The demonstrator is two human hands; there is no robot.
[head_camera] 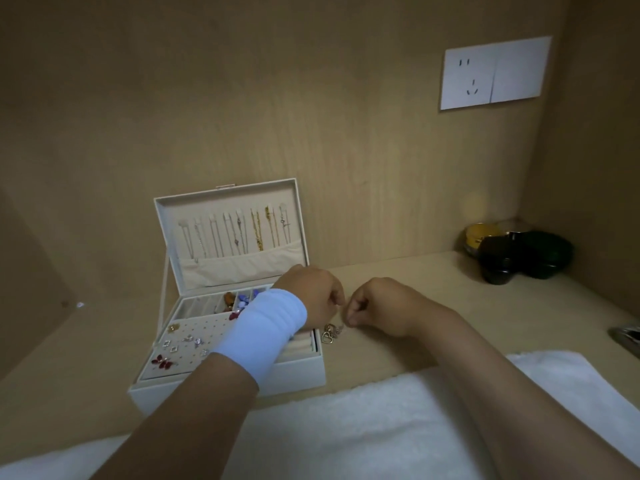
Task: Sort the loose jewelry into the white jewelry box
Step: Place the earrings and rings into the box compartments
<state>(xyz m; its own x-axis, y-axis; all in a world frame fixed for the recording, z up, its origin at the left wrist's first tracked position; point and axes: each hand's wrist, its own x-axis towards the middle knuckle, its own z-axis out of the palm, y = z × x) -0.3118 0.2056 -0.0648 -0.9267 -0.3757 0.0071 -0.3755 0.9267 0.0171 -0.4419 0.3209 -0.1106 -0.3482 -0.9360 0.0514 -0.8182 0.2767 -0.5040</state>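
**A:** Where is the white jewelry box (302, 372)?

**B:** On the left part of the wooden desk (433, 344), with its lid (165, 216) standing upright against the back panel. Several necklaces (257, 231) hang in a row inside the lid, silver ones to the left and gold ones to the right.

**A:** And in the tray?

**B:** A perforated earring panel (211, 323) at the front left carries small studs and a red butterfly piece (162, 362). Behind it, small compartments hold coloured beads (243, 301).

**A:** What are the hands doing?

**B:** They meet just right of the box. The left hand (313, 294), with a white wristband (264, 329) on its wrist, reaches across the tray. Its fingers are curled tight, but I cannot tell whether they hold anything. The right hand (377, 306) has thumb and forefinger pinched together at one end of a heart-charm chain (328, 337).

**A:** Where does that chain lie?

**B:** Its heart charm is by the box's right front corner, just below both hands, outside the box.

**A:** Anything else?

**B:** A white towel (346, 431) lies along the near edge, dark bowls (519, 258) sit in the far right corner, and a wall socket (468, 81) is on the back panel.
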